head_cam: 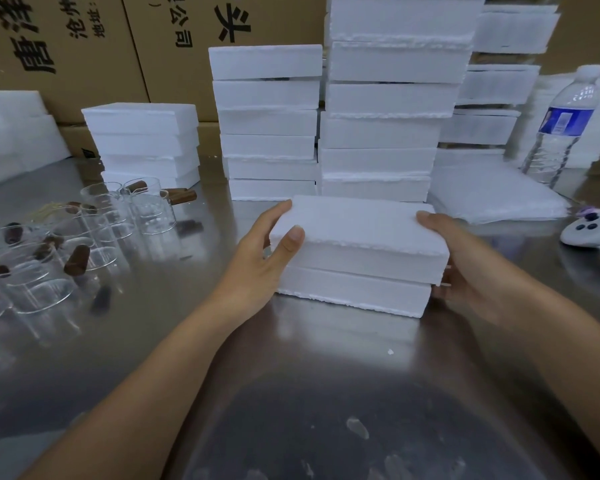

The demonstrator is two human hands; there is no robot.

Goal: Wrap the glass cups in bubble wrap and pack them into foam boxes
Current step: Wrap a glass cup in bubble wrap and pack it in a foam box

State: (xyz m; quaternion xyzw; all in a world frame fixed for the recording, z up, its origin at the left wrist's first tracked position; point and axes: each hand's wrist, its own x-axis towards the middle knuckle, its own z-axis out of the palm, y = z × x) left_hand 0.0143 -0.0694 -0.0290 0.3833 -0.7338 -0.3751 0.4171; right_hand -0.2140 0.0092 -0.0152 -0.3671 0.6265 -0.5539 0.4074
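A closed white foam box [357,251], lid on base, sits in the middle of the steel table [291,375]. My left hand [260,258] grips its left end, thumb on the lid's top edge. My right hand [465,265] grips the right end, thumb on top and fingers round the side. Several clear glass cups [94,230] with brown wooden handles stand and lie at the left of the table. A stack of bubble wrap sheets [492,195] lies at the right.
Stacks of foam boxes [267,123] rise behind the held box, with a taller stack [388,98] to the right and a short stack [142,140] at the left. A water bottle [565,126] and a white controller [589,230] sit at the right. Cardboard cartons [84,46] line the back.
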